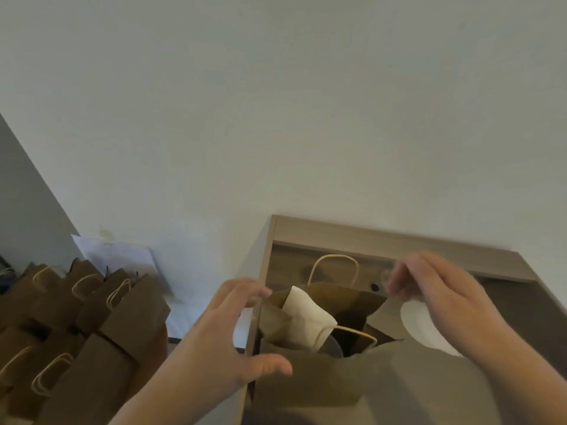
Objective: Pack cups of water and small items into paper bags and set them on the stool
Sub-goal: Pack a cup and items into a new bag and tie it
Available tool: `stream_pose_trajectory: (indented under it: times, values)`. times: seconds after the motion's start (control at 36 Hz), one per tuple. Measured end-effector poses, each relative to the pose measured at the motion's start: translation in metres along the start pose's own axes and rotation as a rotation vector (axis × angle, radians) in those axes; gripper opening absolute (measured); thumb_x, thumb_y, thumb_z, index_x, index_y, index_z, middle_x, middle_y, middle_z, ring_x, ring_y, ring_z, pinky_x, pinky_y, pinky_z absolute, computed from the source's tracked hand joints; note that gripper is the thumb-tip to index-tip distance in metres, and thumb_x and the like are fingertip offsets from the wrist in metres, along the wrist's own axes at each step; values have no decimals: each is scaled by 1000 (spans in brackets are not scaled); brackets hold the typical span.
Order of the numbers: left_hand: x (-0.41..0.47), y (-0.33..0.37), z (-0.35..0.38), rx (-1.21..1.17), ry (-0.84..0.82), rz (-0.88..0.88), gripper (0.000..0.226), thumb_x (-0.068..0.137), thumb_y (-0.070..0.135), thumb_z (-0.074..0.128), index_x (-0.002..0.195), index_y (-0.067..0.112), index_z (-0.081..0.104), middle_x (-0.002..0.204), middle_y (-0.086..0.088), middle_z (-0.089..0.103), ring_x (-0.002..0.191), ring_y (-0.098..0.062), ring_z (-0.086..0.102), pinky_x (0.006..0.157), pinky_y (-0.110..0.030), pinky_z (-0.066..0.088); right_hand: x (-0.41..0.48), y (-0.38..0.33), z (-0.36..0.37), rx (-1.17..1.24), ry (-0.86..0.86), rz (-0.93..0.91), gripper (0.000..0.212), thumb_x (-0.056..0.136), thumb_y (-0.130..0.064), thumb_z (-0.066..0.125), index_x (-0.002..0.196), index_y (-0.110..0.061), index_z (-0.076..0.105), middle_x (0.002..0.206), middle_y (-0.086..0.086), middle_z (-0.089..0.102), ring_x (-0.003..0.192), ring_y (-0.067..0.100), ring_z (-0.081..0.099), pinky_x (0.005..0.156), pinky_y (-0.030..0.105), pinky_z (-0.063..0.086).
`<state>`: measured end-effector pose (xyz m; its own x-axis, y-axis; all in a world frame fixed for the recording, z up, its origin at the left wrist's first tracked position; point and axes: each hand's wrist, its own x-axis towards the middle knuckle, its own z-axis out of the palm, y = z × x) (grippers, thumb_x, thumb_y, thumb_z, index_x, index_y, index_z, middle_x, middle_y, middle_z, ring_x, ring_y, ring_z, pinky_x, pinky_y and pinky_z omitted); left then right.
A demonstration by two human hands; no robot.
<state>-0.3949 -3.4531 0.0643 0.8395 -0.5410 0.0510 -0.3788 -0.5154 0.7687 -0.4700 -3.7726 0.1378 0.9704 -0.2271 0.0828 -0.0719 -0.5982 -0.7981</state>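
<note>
An open brown paper bag (pixel 310 381) stands on the wooden desk (pixel 399 240) in front of me. Inside it I see a folded white napkin (pixel 306 317) and the dark rim of a cup (pixel 333 348). My left hand (pixel 233 338) holds the bag's left edge, thumb on the front panel and fingers on the back corner. My right hand (pixel 441 302) hovers over the bag's right side, blurred, pinching a small clear item at its fingertips, with a white round piece (pixel 423 329) held under the palm.
Several packed brown paper bags (pixel 86 326) with twine handles stand crowded together at lower left. A white sheet (pixel 119 256) leans on the wall behind them. The desk has a raised back ledge with a small dark hole (pixel 375 287).
</note>
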Motion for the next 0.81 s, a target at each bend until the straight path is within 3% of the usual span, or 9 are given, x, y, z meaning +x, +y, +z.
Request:
stream_pose_trajectory:
  times: [0.08,0.17,0.28,0.36,0.44,0.53,0.58,0.67,0.81]
  values:
    - [-4,-4,7,6,43,-60,80,50,92,71,115,55,44,122,41,43,120,10,46,88,-11,49,-19,26,3,-29,-50,130,77,82,-96,31,89,-33,74,92,-4,77,89,13,73,90,53,58]
    - [-1,0,14,27,-39,-100,71,52,86,75,107,46,52,115,44,45,116,12,46,89,-12,50,-34,40,14,-19,-185,164,77,67,-105,40,95,-40,71,97,-5,74,90,15,71,87,49,59]
    - [2,14,15,112,-78,-92,63,62,79,79,108,47,50,119,45,42,116,11,45,86,-10,45,-40,42,19,-6,-326,164,65,61,-97,65,109,-53,63,117,-20,68,112,7,68,99,38,57]
    - [3,19,12,155,-19,-55,59,65,85,68,106,47,50,118,42,44,116,9,46,83,-10,44,-39,42,16,-162,-308,86,72,61,-99,58,115,-52,60,123,-38,58,118,-8,58,100,26,52]
    - [10,27,6,215,112,75,33,86,78,48,104,51,51,114,38,48,114,4,50,83,-14,45,-41,27,11,-138,-89,-42,25,87,-57,61,109,-47,65,114,-31,65,108,-3,64,83,27,57]
    - [29,35,0,272,103,108,7,101,53,45,103,60,44,115,41,47,114,7,50,87,-13,46,-33,13,12,-139,6,-145,23,95,-23,60,104,-43,69,104,-26,69,101,-2,67,80,13,54]
    - [43,39,-1,318,83,73,22,104,38,52,97,58,46,113,38,46,111,5,52,91,-14,49,-15,-1,17,-211,-112,-125,24,101,-24,57,106,-45,68,102,-27,69,103,-7,64,81,10,51]
    - [52,44,4,341,23,13,24,103,30,56,90,49,52,115,32,45,110,7,50,89,-13,48,19,-19,30,-393,-374,21,16,107,-42,53,117,-43,65,104,-21,68,96,-3,65,82,17,55]
    - [41,45,16,367,-82,-63,14,103,35,55,97,45,62,150,29,34,129,0,46,111,-19,38,50,-17,74,-720,-557,13,29,102,-50,56,104,-24,69,88,-7,68,74,7,61,56,23,39]
